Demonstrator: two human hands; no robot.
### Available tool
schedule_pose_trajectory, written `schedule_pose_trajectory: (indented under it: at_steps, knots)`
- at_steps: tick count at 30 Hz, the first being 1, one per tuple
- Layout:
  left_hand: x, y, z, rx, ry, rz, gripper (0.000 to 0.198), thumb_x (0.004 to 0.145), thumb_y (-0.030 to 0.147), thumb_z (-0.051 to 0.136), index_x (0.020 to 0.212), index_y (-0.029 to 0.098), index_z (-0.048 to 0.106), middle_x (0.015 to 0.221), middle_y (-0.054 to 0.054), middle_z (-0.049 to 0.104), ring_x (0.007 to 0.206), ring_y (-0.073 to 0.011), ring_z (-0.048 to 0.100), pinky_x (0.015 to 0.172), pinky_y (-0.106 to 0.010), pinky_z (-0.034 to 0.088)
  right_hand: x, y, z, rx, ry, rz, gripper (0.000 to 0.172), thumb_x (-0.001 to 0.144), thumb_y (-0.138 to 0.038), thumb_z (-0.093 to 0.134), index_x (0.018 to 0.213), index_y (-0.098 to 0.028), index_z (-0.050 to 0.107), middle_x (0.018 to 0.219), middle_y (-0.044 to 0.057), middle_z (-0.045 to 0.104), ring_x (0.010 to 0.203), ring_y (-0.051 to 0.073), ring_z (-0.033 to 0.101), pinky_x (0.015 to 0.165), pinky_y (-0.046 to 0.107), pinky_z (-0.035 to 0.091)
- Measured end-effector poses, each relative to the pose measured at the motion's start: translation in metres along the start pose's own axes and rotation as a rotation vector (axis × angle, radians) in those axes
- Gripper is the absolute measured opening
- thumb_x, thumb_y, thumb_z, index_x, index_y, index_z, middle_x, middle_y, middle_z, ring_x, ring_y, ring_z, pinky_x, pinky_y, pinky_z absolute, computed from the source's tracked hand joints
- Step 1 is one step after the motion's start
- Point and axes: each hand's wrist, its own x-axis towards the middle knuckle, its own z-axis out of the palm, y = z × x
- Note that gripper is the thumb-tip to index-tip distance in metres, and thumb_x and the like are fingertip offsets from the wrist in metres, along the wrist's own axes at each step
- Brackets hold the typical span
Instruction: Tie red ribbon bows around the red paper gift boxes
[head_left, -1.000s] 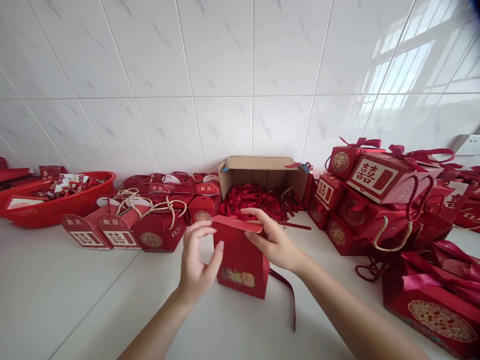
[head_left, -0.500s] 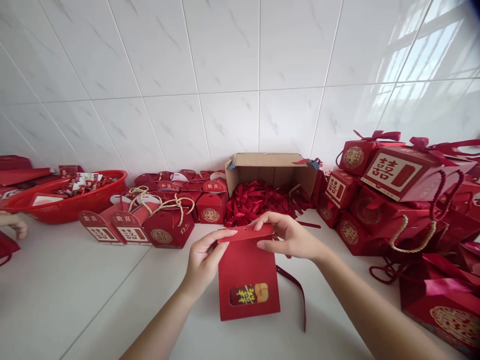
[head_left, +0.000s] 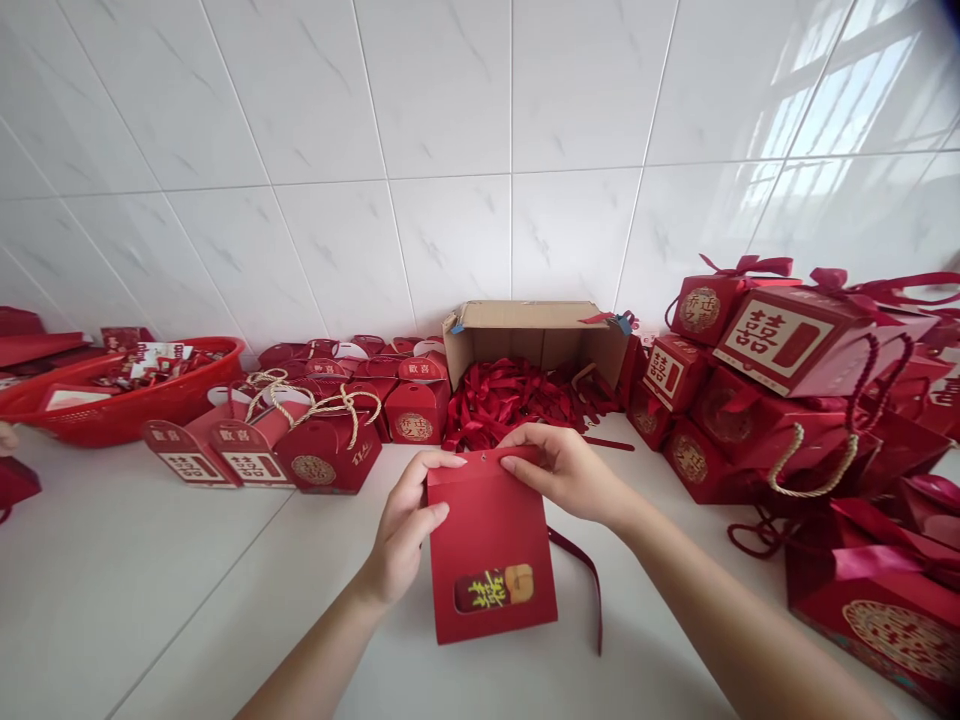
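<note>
I've got the left hand [head_left: 405, 522] gripping the red box [head_left: 491, 525] by its upper left edge, right hand [head_left: 570, 473] pinching the top. Box is over the counter [head_left: 300, 570], can't tell if touching; dark ribbon [head_left: 596, 595] beside it, cardboard carton [head_left: 525, 316] behind.

The box [head_left: 487, 525] at lower centre is red, the basket [head_left: 124, 425] at left brighter red. The white wall [head_left: 450, 90] above is streaked grey.

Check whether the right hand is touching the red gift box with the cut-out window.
Touching: the head view shows the right hand gripping the red gift box by its top edge, thumb pressed on the front.
</note>
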Motion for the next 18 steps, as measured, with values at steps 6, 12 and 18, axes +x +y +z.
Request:
schedule_pose_trajectory:
  at_steps: [6, 12, 18]
  knots:
    - [0.002, 0.015, 0.011, 0.045, 0.253, -0.031, 0.041, 0.08, 0.038, 0.067, 0.114, 0.028, 0.047, 0.106, -0.004, 0.065, 0.1, -0.0208, 0.062, 0.08, -0.03, 0.053, -0.007, -0.007, 0.017, -0.038, 0.018, -0.058, 0.01, 0.086, -0.021, 0.056, 0.09, -0.017, 0.064, 0.09, 0.004, 0.07, 0.078, 0.015, 0.064, 0.065, 0.024, 0.05]
    - [0.012, 0.017, 0.001, 0.074, 0.285, -0.212, 0.033, 0.07, 0.044, 0.074, 0.084, 0.019, 0.058, 0.074, -0.001, 0.065, 0.065, -0.0162, 0.063, 0.057, -0.025, 0.051, -0.002, -0.006, 0.002, -0.233, 0.045, -0.055, 0.02, 0.091, -0.034, 0.052, 0.094, -0.021, 0.067, 0.093, 0.002, 0.072, 0.084, 0.015, 0.065, 0.073, 0.024, 0.05]
    - [0.012, 0.012, -0.002, 0.173, 0.336, -0.146, 0.03, 0.073, 0.044, 0.073, 0.085, 0.019, 0.06, 0.076, -0.002, 0.065, 0.065, -0.0158, 0.062, 0.06, -0.026, 0.051, 0.009, 0.072, -0.053, -0.563, 0.392, 0.326, 0.03, 0.097, -0.023, 0.039, 0.104, -0.014, 0.066, 0.108, 0.014, 0.068, 0.101, 0.023, 0.063, 0.087, 0.036, 0.048]
